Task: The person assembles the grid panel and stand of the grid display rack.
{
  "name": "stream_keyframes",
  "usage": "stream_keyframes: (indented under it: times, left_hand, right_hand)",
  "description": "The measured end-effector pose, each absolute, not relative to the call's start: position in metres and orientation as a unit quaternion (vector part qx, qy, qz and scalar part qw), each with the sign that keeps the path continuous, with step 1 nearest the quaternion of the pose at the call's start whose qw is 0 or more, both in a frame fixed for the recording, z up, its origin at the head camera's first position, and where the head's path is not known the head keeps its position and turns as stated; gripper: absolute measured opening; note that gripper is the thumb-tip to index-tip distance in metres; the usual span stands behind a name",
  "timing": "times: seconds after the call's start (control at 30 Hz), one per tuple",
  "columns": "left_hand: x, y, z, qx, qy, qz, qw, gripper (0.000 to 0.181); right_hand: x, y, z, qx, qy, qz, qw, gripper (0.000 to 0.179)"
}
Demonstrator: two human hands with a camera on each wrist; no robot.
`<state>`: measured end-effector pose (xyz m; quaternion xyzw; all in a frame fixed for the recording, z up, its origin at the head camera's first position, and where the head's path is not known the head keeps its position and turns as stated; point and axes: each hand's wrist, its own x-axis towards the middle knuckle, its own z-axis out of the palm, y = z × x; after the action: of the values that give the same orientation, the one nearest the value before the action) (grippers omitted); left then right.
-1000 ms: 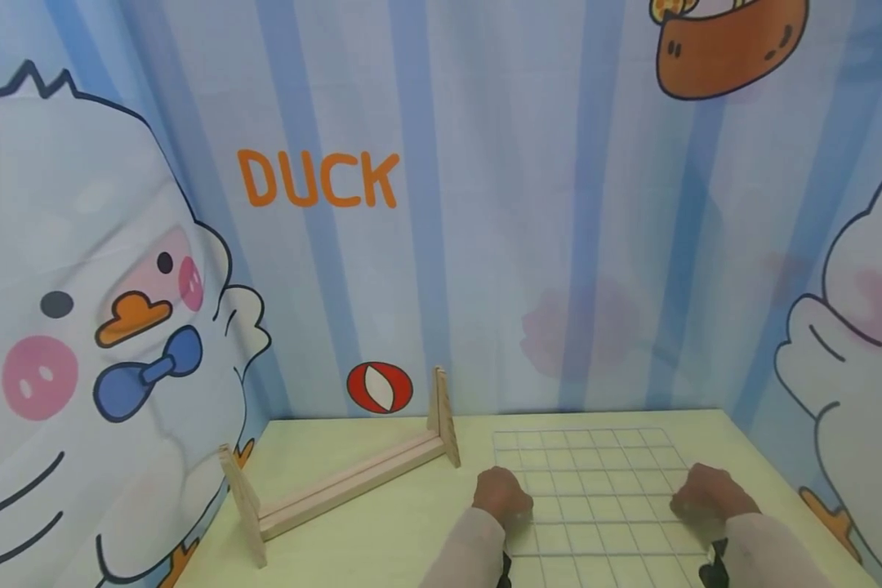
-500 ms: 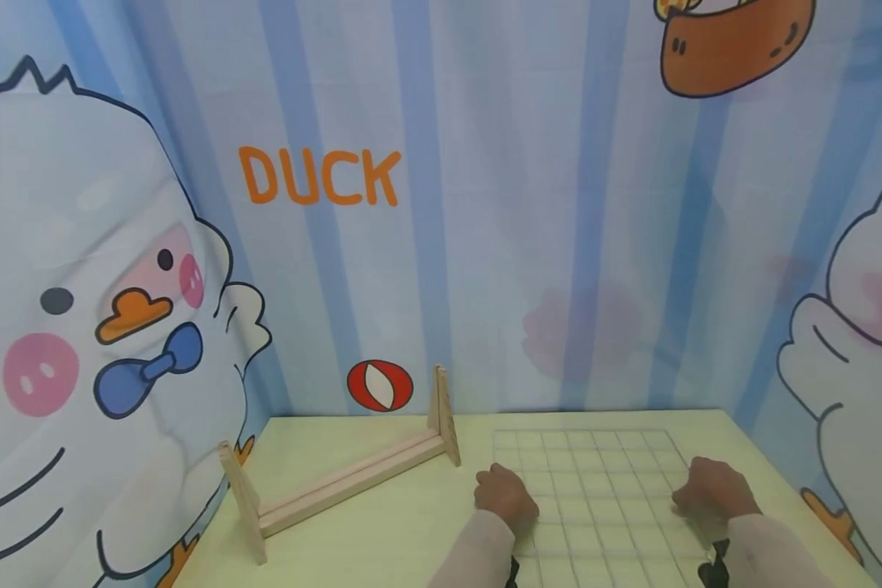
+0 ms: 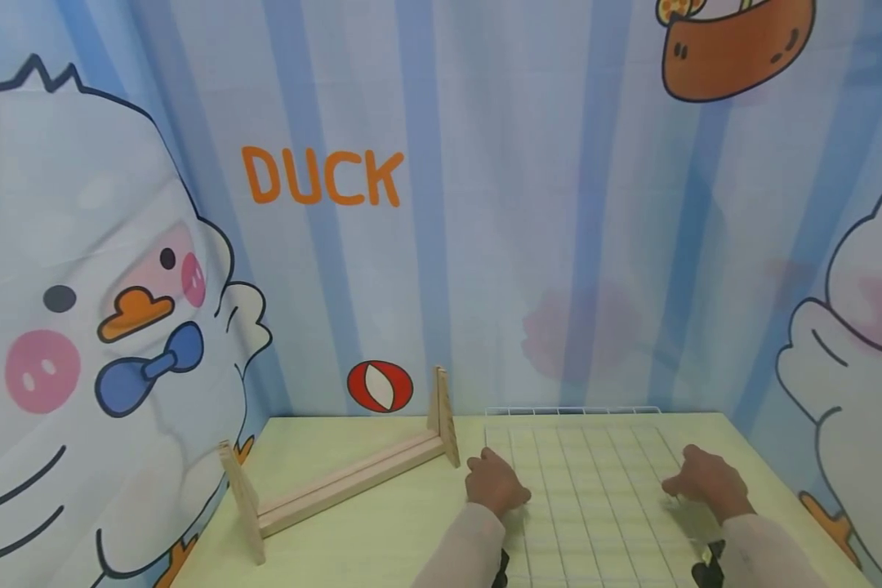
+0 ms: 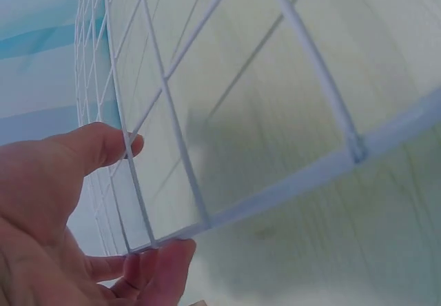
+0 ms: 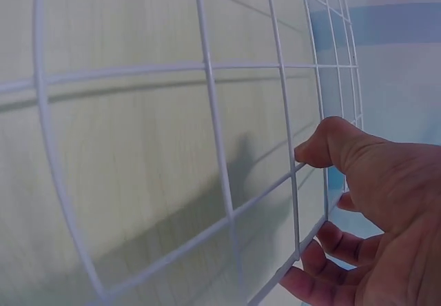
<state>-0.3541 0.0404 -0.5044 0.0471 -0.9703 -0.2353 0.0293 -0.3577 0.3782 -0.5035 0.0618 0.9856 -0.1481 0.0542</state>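
A white wire grid panel (image 3: 573, 410) spreads over the right half of the table in the head view, its far edge raised against the curtain's foot. My left hand (image 3: 496, 482) holds its left edge; my right hand (image 3: 708, 480) holds the edge opposite. In the left wrist view the thumb lies over the wires while the fingers curl beneath the edge rod (image 4: 282, 187). The right wrist view has the thumb across a wire and the fingertips at the side rod. Shadows of the wires fall on the tabletop, offset from them.
On the left of the table (image 3: 367, 563) stands a wooden frame (image 3: 353, 487), two upright end boards joined by a long double rail, set diagonally. A blue striped curtain (image 3: 485, 204) with printed ducks closes off the back and sides.
The grid's far edge has risen from the tabletop to overlap the curtain, and both hands have shifted slightly up in view. The wooden frame has stayed put.
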Motion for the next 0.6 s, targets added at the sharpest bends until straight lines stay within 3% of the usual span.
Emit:
stream_keyframes:
  times: [0.23, 0.6]
  left_hand:
    - [-0.361, 0.042, -0.501, 0.051, -0.971, -0.215, 0.087, 0.069]
    - [-0.378, 0.045, -0.491, 0.057, -0.964, -0.225, 0.127, 0.079]
  right_hand:
    - [-0.36, 0.379, -0.489, 0.079, 0.984, -0.16, 0.032, 0.095]
    - [-0.365, 0.373, -0.469, 0.126, 0.975, -0.18, 0.025, 0.099]
